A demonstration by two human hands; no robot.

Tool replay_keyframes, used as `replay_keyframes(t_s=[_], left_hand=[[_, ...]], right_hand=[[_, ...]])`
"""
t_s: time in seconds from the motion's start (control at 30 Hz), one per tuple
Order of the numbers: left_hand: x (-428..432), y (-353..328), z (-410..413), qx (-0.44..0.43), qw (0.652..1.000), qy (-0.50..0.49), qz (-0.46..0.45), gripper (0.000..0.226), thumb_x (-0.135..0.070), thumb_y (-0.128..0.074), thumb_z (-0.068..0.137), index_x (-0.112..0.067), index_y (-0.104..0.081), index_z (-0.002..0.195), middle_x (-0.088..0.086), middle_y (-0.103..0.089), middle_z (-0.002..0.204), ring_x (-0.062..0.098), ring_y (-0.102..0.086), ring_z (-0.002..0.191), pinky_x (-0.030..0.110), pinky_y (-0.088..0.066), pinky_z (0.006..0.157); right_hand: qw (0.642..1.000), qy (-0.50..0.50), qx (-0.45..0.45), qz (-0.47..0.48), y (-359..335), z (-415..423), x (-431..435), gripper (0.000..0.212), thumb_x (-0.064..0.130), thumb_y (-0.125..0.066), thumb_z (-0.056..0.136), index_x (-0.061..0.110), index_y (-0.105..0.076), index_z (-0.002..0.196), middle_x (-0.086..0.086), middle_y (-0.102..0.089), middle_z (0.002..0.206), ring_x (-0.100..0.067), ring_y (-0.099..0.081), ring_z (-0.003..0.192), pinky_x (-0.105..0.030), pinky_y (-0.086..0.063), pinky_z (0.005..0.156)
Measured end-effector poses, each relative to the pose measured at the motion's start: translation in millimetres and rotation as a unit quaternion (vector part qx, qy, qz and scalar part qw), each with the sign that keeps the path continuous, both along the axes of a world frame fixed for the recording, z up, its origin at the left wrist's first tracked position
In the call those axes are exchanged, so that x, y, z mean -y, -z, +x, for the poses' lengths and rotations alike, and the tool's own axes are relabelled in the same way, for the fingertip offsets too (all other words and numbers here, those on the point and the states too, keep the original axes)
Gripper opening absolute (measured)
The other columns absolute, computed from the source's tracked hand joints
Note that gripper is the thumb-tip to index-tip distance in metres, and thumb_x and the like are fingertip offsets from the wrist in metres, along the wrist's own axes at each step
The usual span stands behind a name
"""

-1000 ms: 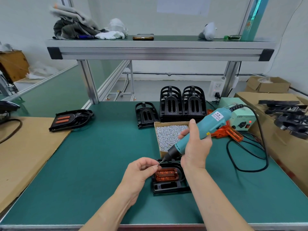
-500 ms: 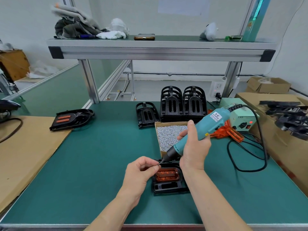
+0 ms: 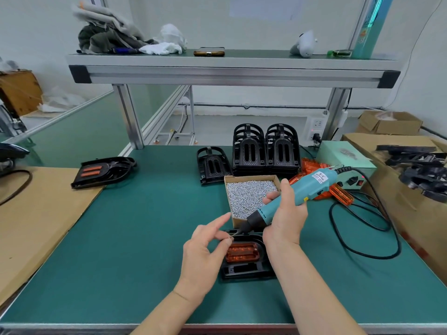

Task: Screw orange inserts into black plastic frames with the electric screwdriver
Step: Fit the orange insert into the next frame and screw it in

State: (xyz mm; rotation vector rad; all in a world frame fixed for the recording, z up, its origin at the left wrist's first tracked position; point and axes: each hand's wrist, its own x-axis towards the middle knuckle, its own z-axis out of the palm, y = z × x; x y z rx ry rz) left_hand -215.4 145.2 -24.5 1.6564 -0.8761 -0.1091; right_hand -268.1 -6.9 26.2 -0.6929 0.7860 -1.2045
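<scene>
Change: my left hand [image 3: 205,250] had all its fingers curled in half a second ago; the index finger now points straight out.
Left hand: thumb and one finger pinch a screw [image 3: 230,237] at the bit tip.
Right hand: my right hand [image 3: 283,218] is wrapped round the screwdriver [image 3: 302,189], whose bit slants down toward 8 o'clock.
Work: the frame [image 3: 244,272] lies flat, with the insert [image 3: 242,252] seated in it.
Finding: I judge the screw nearly placed at the frame's 11 o'clock corner and driving not begun.
Supply: screw box [image 3: 251,197] at 12 o'clock.
Writing: the screwdriver has a white label, which is unreadable.
</scene>
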Motion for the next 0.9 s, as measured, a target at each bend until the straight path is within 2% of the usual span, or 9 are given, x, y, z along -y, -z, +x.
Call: replay_keyframes(t_s=[0.13, 0.2, 0.23, 0.3, 0.4, 0.53, 0.6, 0.73, 0.9], left_hand=[[0, -12, 11, -0.217, 0.972, 0.089, 0.015, 0.066, 0.004, -0.073, 0.083, -0.039, -0.059, 0.13, 0.007, -0.074, 0.082, 0.011, -0.067, 0.083, 0.011, -0.045, 0.085], [-1, -17, 16, -0.255, 0.956, 0.142, 0.036, 0.067, 0.006, -0.074, 0.081, -0.035, -0.058, 0.133, 0.009, -0.073, 0.08, 0.012, -0.067, 0.081, 0.011, -0.046, 0.083], [-1, -19, 17, -0.221, 0.962, 0.146, 0.06, 0.069, 0.004, -0.074, 0.082, -0.039, -0.057, 0.132, 0.004, -0.073, 0.078, 0.009, -0.066, 0.08, 0.009, -0.043, 0.084], [-1, -19, 14, -0.062, 0.99, 0.084, 0.093, 0.071, 0.0, -0.075, 0.082, -0.049, -0.056, 0.129, -0.005, -0.072, 0.078, 0.001, -0.064, 0.083, 0.001, -0.035, 0.087], [1, -13, 0, 0.112, 0.992, -0.007, 0.057, 0.072, 0.006, -0.075, 0.078, -0.041, -0.061, 0.131, -0.008, -0.065, 0.08, 0.003, -0.059, 0.092, 0.002, -0.034, 0.089], [3, 4, -2, 0.267, 0.962, -0.056, 0.002, 0.058, 0.009, -0.071, 0.078, -0.015, -0.064, 0.131, -0.006, -0.06, 0.077, 0.013, -0.051, 0.079, 0.025, -0.046, 0.081], [3, 6, -3, 0.288, 0.955, -0.072, 0.001, 0.055, 0.007, -0.07, 0.079, -0.011, -0.064, 0.13, -0.007, -0.061, 0.078, 0.015, -0.049, 0.078, 0.029, -0.046, 0.079], [4, -2, -9, 0.183, 0.98, -0.069, 0.027, 0.071, 0.01, -0.078, 0.074, -0.023, -0.058, 0.134, -0.01, -0.063, 0.084, 0.002, -0.053, 0.086, 0.006, -0.037, 0.089], [4, -12, -8, 0.01, 0.998, -0.047, 0.05, 0.062, -0.003, -0.07, 0.088, -0.031, -0.049, 0.14, -0.019, -0.071, 0.082, 0.005, -0.06, 0.093, 0.013, -0.04, 0.091]], right_hand=[[0.999, -0.015, 0.002, -0.029, -2, -1, 1, 0.018, 0.025, -0.07, 0.093, 0.015, -0.056, 0.099, 0.003, -0.06, 0.056, -0.009, -0.058, 0.048, -0.021, -0.05, 0.049], [0.999, -0.025, -0.002, -0.042, -4, -1, 1, 0.017, 0.023, -0.069, 0.093, 0.015, -0.055, 0.099, 0.002, -0.06, 0.056, -0.009, -0.057, 0.047, -0.02, -0.049, 0.049], [0.999, -0.025, -0.007, -0.046, -4, -1, 0, 0.017, 0.022, -0.069, 0.094, 0.015, -0.055, 0.098, 0.002, -0.06, 0.055, -0.009, -0.057, 0.047, -0.02, -0.048, 0.048], [0.999, -0.01, -0.014, -0.048, -5, 0, 0, 0.016, 0.022, -0.069, 0.093, 0.015, -0.054, 0.095, 0.003, -0.059, 0.054, -0.01, -0.056, 0.046, -0.021, -0.048, 0.048], [0.999, 0.02, -0.023, -0.033, -7, 3, 0, 0.018, 0.026, -0.069, 0.092, 0.016, -0.055, 0.093, 0.003, -0.06, 0.054, -0.012, -0.057, 0.047, -0.023, -0.048, 0.05], [0.999, 0.026, -0.022, -0.01, -3, 3, -2, 0.019, 0.031, -0.069, 0.091, 0.018, -0.056, 0.096, 0.003, -0.061, 0.057, -0.013, -0.06, 0.052, -0.027, -0.05, 0.057], [0.999, 0.026, -0.021, -0.001, -1, 3, -2, 0.018, 0.031, -0.069, 0.091, 0.019, -0.057, 0.097, 0.003, -0.062, 0.058, -0.013, -0.061, 0.052, -0.028, -0.05, 0.057], [1.0, 0.023, -0.014, 0.007, -1, 2, 1, 0.021, 0.03, -0.069, 0.091, 0.016, -0.056, 0.101, 0.002, -0.062, 0.058, -0.013, -0.06, 0.052, -0.023, -0.051, 0.051], [0.999, 0.027, -0.017, -0.004, -5, 0, 4, 0.019, 0.028, -0.069, 0.092, 0.016, -0.054, 0.096, 0.002, -0.06, 0.057, -0.011, -0.059, 0.049, -0.022, -0.049, 0.049]])
